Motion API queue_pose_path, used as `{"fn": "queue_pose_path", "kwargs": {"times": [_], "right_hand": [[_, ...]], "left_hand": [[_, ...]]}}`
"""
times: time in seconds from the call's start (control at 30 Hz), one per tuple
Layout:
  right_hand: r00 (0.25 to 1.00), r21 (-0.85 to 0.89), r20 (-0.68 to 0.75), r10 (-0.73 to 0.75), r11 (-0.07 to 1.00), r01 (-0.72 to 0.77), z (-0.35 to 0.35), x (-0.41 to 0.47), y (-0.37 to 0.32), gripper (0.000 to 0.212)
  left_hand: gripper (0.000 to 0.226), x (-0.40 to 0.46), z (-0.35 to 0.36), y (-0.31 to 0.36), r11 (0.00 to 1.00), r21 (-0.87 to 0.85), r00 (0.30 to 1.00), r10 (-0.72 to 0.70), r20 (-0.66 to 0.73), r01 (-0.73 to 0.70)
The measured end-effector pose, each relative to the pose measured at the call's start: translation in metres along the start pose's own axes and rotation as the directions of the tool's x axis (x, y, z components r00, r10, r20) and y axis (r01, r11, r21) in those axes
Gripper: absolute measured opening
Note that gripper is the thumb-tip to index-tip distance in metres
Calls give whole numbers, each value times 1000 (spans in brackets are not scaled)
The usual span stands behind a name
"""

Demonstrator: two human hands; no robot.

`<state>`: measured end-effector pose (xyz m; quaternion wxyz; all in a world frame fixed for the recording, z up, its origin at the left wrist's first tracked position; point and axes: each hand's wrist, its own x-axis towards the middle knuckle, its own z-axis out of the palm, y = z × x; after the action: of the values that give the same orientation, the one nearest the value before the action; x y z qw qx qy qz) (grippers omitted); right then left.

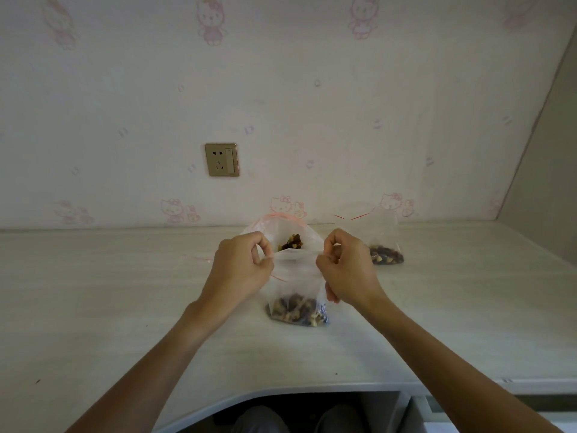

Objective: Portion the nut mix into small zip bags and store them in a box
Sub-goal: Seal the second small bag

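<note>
Clear small zip bag (pixel 295 285) of nut mix (pixel 298 310), top edge pinched between both hands: left (pixel 240 264), right (pixel 346 265).

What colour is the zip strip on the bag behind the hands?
Pinkish red, on the open bag with nut mix inside; seen in the head view.

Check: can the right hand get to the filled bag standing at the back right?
Probably yes. Bare desk lies between the right hand and that bag, but its fingers now pinch the near bag.
</note>
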<state>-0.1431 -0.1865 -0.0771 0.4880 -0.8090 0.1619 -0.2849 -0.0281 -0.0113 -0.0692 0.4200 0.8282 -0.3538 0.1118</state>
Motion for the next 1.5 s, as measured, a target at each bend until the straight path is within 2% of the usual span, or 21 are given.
{"fn": "queue_pose_path", "kwargs": {"times": [0.07,0.1,0.17,0.27,0.37,0.47,0.57,0.63,0.7,0.77,0.87,0.93,1.07,1.1,1.17,1.27,1.33,1.5], "right_hand": [[990,69,41,131,989,-134,-6,2,-2,18],[976,91,88,200,974,-208,-11,2,-4,24],[926,126,229,300,934,-334,-21,1,-4,32],[862,298,439,256,863,-408,-28,0,-1,26],[842,407,515,162,818,-406,-31,1,-1,24],[885,414,433,172,834,-365,-29,2,-3,22],[957,368,229,175,895,-252,-27,2,-6,9],[993,207,62,102,972,-113,-24,2,-8,14],[1000,-2,-30,7,1000,-7,-18,1,-11,20],[1000,-105,-24,-8,994,6,-14,-1,-14,21],[994,-54,34,101,994,-99,-17,1,-18,22],[984,23,74,159,987,-161,-22,4,-21,26],[969,155,137,206,962,-226,-23,7,-31,27],[977,122,102,187,972,-199,-21,9,-33,25],[998,-77,7,63,995,-62,-18,13,-36,22],[990,-418,6,-143,899,132,-16,15,-42,22],[986,-441,64,-156,881,168,-19,16,-47,24],[977,-334,199,-76,932,140,-35,18,-55,13]], "left_hand": [[24,0,-4,2,999,52,999,-18,40,16],[24,-1,-7,3,997,39,996,-65,66,63],[28,-3,-13,6,966,-128,964,-202,172,225],[24,-3,-19,12,786,-406,865,-310,395,467],[19,1,-21,14,695,-496,841,-316,439,520],[16,3,-19,14,694,-518,857,-313,409,500],[23,5,-15,14,725,-526,896,-340,287,444],[23,7,-13,13,833,-431,938,-315,145,346],[22,8,-13,14,955,-225,982,-186,44,191],[25,8,-14,16,998,-6,996,-70,47,70],[17,9,-16,15,990,116,993,-94,78,84],[19,10,-19,13,990,105,992,-106,66,99],[27,12,-22,23,991,-113,997,-64,44,69],[26,15,-23,26,992,-115,999,-44,24,47],[24,19,-25,30,997,-78,1000,-7,-19,5],[25,25,-30,31,999,18,998,43,-49,-42],[25,26,-32,31,998,54,999,43,13,-44],[19,28,-37,34,995,93,990,31,138,-44]]}}
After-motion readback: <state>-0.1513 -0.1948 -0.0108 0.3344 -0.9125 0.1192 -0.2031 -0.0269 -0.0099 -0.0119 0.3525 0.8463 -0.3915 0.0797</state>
